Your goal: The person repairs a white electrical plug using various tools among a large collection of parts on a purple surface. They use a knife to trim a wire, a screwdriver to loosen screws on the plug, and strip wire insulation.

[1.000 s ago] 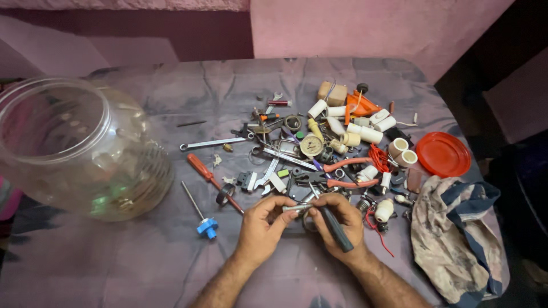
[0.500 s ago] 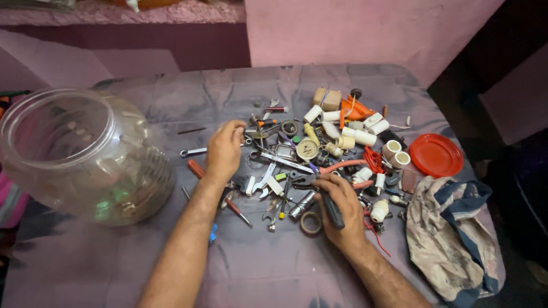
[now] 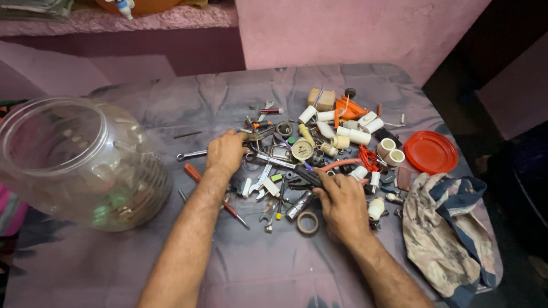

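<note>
The left hand reaches curled into the parts pile; its grip is unclear. The right hand clamps a dark tool. Bare desk lies below both hands, and a jar sits beyond the left.

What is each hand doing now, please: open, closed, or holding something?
Left hand: reaching into the pile of small metal tools and parts, fingers curled; a grip cannot be told.
Right hand: closed on a dark slim tool handle.
</note>
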